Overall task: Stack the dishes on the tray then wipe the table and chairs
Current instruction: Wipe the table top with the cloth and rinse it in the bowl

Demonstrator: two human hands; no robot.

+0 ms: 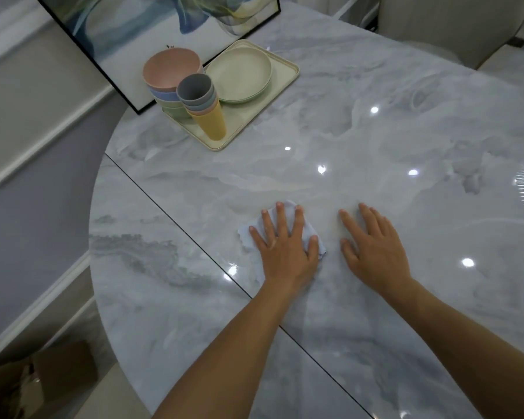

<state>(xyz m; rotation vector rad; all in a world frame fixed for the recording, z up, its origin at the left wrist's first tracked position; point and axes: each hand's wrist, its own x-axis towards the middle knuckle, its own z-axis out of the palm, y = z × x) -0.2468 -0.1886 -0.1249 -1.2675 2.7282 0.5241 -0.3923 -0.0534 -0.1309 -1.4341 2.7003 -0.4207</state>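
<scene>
Near middle of the tabletop (375,131): the cloth (247,235) lies flat under the left hand (285,246). Its fingers (282,219) are spread and straight, palm pressing down, nothing curled round the cloth. Right hand (375,249) is just beside it to the right, flat on bare marble with fingers straight, holding nothing. It reads as a brace.

Stacking looks done. The tray (239,125) sits far left with nested bowls (171,71), nested cups (204,107) and plates (239,74) on it. So the step in hand is the wipe.

Handling, my read:
- The cloth is thin, soft and light, with a wavy edge. Can't tell from this view whether it's damp.
- It has no stiffness, so it will bunch or fold over if shoved from one edge.
- Drive it from on top with a flat palm, spread fingers and the load over its middle.
- To lift or refold it, pinch a free corner. One pokes out left past the little finger, another shows by the thumb.
- The tabletop is glossy and hard, so friction is likely low. The cloth should slide easily, and so may the bracing hand.
- A dark seam runs diagonally across the near left, under the left wrist. A cloth edge could snag there.
- The tray ware looks like light plastic and the cup tower is tall, so keep strokes off it.

The chair (436,25) at far right comes after the tabletop.
</scene>
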